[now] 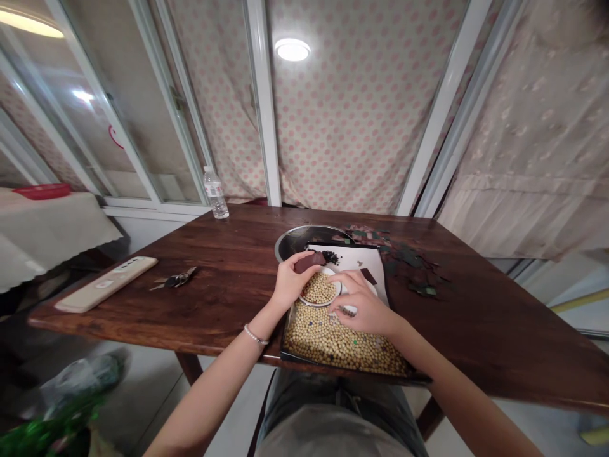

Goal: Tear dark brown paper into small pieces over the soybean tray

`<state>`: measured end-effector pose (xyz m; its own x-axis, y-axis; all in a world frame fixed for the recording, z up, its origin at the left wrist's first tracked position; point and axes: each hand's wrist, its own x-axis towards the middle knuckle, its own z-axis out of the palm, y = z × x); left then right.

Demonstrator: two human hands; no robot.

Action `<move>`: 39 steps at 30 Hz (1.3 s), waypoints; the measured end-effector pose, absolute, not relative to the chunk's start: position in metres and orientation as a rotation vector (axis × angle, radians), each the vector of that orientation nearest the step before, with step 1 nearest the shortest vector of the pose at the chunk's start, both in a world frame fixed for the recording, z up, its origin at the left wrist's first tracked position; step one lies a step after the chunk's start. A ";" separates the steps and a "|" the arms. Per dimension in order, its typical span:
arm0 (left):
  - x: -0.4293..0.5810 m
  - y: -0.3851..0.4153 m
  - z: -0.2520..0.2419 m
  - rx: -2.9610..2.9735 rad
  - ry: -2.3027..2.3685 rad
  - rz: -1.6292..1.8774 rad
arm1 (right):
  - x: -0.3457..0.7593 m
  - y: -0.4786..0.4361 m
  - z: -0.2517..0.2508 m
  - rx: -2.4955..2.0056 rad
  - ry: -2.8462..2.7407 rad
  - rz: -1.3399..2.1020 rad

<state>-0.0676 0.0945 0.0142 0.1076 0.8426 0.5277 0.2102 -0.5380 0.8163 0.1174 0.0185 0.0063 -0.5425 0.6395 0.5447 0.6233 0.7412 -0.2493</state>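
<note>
My left hand [288, 282] is closed on a dark brown flat piece [309, 261], its material unclear, at the far edge of a white bowl of yellow beans [318, 289]. At the bowl's right side, my right hand [364, 304] hovers low with fingers bent and apart; nothing shows between them. Another white dish [349, 311], holding a few small dark bits, is mostly hidden under this hand. Both stand on a black-edged tray [284, 346], whose near part is covered with loose yellow beans [342, 346] and a few other-coloured ones.
Small black beans [330, 257] lie at the tray's far end. Behind it is a round dark plate [292, 241]. Dark green and reddish scraps [413, 260] spread to the right. Keys [176, 278], a phone [107, 284] and a water bottle [216, 193] stand left on the wooden table [228, 285].
</note>
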 end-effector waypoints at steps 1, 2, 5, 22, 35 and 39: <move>-0.068 0.095 0.014 1.828 1.029 1.460 | 0.117 0.018 0.006 -0.954 -2.360 0.016; -0.068 0.095 0.014 1.829 1.029 1.457 | 0.117 0.018 0.006 -0.964 -2.396 -0.002; -0.068 0.095 0.013 1.836 1.020 1.440 | 0.116 0.019 0.006 -0.985 -2.468 -0.047; -0.068 0.096 0.013 1.843 1.019 1.411 | 0.117 0.016 0.011 -0.919 -2.537 0.139; -0.068 0.097 0.011 1.859 0.993 1.398 | 0.120 0.019 0.011 -0.877 -2.527 0.278; -0.068 0.098 0.010 1.859 0.984 1.393 | 0.123 0.021 0.011 -0.845 -2.479 0.388</move>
